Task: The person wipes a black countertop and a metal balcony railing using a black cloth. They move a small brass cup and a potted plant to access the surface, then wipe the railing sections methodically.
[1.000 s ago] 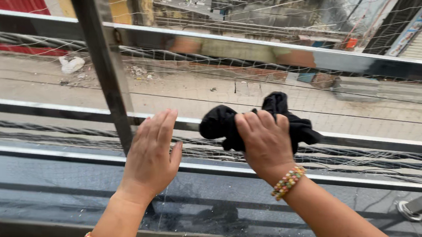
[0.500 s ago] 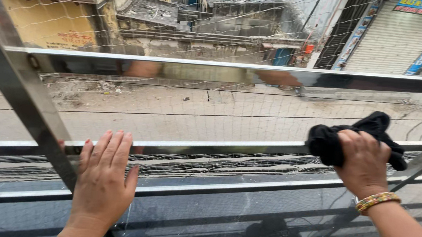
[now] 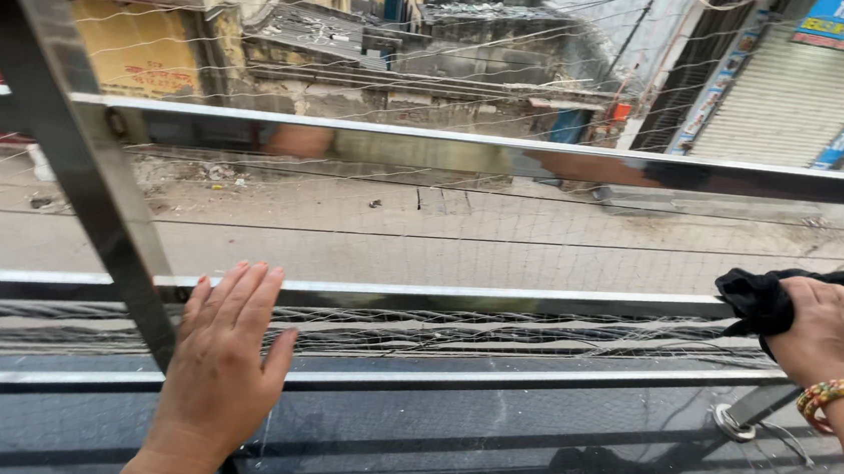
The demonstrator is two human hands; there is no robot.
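The right hand (image 3: pixel 829 329), at the three o'clock edge of the view, is curled shut over a bunched black cloth (image 3: pixel 773 300) and presses it onto the middle steel rail (image 3: pixel 497 299) of a balcony railing. A beaded bracelet (image 3: pixel 841 392) circles the wrist. The left hand (image 3: pixel 223 367), at seven o'clock, lies flat and open with fingers together against the dark glass panel (image 3: pixel 486 443), holding nothing, just beside the slanted steel post (image 3: pixel 78 150) at nine to eleven o'clock.

Wiping such a rail probably goes best with the cloth wrapped over the rail's top and front face, pressure kept even, and the flat hand braced for balance; fine netting (image 3: pixel 422 237) strung behind the rails could snag loose folds, so the cloth is better kept bunched.

Above, at twelve o'clock, the top rail (image 3: pixel 449 147) mirrors both arms. Beyond lie a street, old buildings and a shuttered shopfront (image 3: pixel 784 100) at two o'clock.

No container shows anywhere in view.
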